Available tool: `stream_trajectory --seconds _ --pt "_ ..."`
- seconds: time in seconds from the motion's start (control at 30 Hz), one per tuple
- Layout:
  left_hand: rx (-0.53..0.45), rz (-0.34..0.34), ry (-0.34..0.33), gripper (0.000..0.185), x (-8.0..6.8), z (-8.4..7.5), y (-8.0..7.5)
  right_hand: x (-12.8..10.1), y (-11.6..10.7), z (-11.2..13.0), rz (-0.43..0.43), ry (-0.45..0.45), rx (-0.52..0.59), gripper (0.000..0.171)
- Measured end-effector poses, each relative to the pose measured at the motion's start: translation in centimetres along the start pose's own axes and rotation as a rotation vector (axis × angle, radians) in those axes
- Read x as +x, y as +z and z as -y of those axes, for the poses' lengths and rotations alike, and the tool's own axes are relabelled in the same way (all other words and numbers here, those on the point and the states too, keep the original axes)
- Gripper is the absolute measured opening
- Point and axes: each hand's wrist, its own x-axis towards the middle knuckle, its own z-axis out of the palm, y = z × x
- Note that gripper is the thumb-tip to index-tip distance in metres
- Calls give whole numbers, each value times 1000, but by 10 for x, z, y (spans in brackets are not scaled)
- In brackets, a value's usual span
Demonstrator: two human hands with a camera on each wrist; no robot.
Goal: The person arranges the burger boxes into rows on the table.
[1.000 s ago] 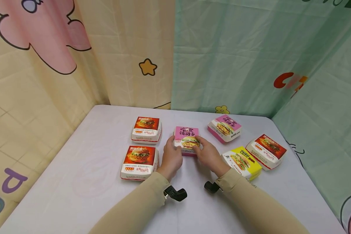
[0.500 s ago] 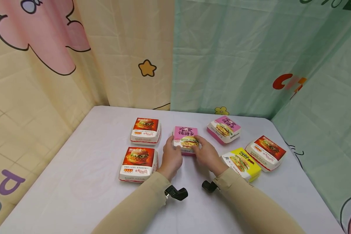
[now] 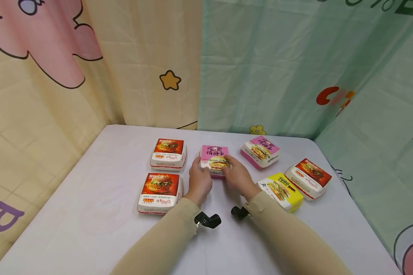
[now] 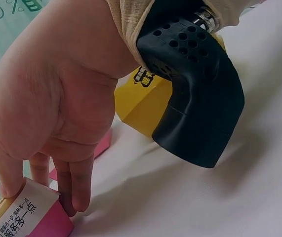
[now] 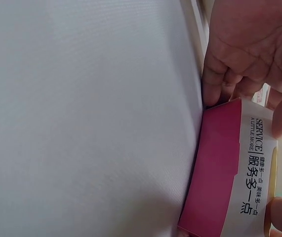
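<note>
A pink-and-white burger box (image 3: 214, 157) sits in the middle of the white table, printed with a burger on its lid. My left hand (image 3: 198, 182) grips its left side, thumb at the near left corner. On the opposite side my right hand (image 3: 240, 176) holds it, thumb near the front edge. Both wrist views show the box's near side, white above and magenta below. In the right wrist view, fingertips reach down the magenta wall (image 5: 212, 163) close to the tabletop. Beyond the right hand in the left wrist view lies a yellow box (image 4: 143, 106).
Two red-and-white burger boxes (image 3: 168, 154) (image 3: 160, 193) stand in a column at left. At right are another pink box (image 3: 260, 152), turned at an angle, a yellow burger box (image 3: 280, 191) by the right forearm and a red-and-white box (image 3: 308, 178). Printed curtains (image 3: 261, 68) hang behind the table.
The pink box, still held between both hands, has shifted slightly away from me toward the back of the table. The head view has turned a little; the other boxes stay put.
</note>
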Motion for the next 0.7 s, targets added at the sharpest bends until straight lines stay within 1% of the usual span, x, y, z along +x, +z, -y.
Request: stream_trajectory --seconds 0.17,0.47,0.6,0.7 --pt "-8 -7 16 59 4 1 0 5 2 1 0 5 13 58" --pt "-9 -20 15 59 9 3 2 7 2 4 13 41 39 58" --pt "3 -28 15 59 11 4 2 8 2 5 19 44 39 58" --pt "-7 -28 23 59 12 4 2 9 2 5 21 41 37 58"
